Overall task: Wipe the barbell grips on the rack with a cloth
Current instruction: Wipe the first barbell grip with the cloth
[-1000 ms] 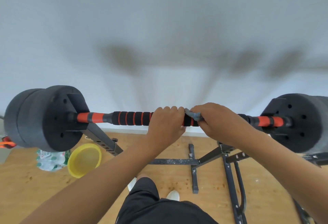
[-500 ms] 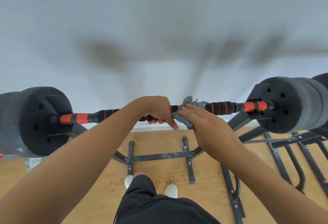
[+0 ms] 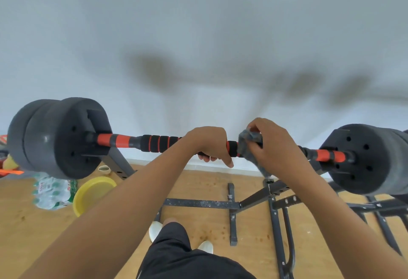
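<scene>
Honestly, brace the bar and twist

Left hand [image 3: 206,144] is wrapped round the barbell [image 3: 159,143] mid-grip on the rack [image 3: 260,199]; right hand [image 3: 272,148] clutches the cloth [image 3: 248,144] around the foam. I'd squeeze and rotate, working outward.

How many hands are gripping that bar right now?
2. The left hand wraps the bar near its middle; the right hand holds a grey cloth around the bar just beside it.

Barbell [image 3: 154,143] on rack [image 3: 258,199]; cloth [image 3: 248,146] right of center; bowl [image 3: 92,192] on floor, left
</scene>
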### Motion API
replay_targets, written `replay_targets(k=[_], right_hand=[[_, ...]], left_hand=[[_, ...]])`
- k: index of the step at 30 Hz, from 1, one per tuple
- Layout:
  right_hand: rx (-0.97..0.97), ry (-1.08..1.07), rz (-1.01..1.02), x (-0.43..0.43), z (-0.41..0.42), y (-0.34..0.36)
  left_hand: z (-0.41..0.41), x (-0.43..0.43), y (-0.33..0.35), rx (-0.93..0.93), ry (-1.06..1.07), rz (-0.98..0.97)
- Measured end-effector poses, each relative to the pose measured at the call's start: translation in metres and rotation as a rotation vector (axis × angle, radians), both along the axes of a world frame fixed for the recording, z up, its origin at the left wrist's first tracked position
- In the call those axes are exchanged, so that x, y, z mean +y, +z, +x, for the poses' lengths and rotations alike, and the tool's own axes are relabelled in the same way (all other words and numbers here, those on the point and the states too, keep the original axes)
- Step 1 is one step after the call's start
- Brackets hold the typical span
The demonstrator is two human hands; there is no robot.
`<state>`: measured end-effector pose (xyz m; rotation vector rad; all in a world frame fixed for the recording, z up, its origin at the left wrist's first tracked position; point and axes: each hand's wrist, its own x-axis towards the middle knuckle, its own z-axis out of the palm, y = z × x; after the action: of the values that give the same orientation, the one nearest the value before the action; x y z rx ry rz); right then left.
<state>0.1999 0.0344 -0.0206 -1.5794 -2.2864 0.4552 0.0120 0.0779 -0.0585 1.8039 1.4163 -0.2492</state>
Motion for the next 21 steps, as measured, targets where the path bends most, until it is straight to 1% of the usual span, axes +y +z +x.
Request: replay_targets(k=[3,5,7,8,10,13,15,16,17,21], right_hand=[[-0.042,-0.050,0.074,0.022,0.004,0.009],[-0.136,-0.051,0.115,0.033,0.005,0.012],[-0.243,-0.023,0.091,0.034,-0.002,0.010],[-0.261,-0.003,0.046,0.032,-0.006,0.007],[-0.259,0.025,-0.034,0.027,-0.014,-0.002],[-0.199,0.022,-0.053,0.023,-0.018,-0.007],[-0.141,0.026,-0.055,0.017,-0.019,-0.007],[-0.141,0.036,-0.037,0.011,-0.020,-0.008],[-0.151,0.044,-0.013,0.005,-0.021,-0.009],[-0.159,0.036,0.001,-0.015,-0.025,-0.017]], left_hand=[[0.000,-0.001,0.002,-0.003,0.000,0.025],[0.000,-0.002,0.002,-0.005,0.000,0.026],[0.000,-0.003,0.005,0.004,0.002,0.039],[0.001,-0.005,0.007,0.030,0.003,0.071],[0.007,-0.012,0.009,0.146,0.035,0.219],[0.023,-0.035,-0.009,0.340,0.062,0.658],[0.028,-0.048,-0.022,0.385,0.050,0.864],[0.027,-0.049,-0.026,0.384,0.044,0.910],[0.026,-0.046,-0.027,0.383,0.022,0.901],[0.024,-0.028,-0.016,0.356,-0.022,0.695]])
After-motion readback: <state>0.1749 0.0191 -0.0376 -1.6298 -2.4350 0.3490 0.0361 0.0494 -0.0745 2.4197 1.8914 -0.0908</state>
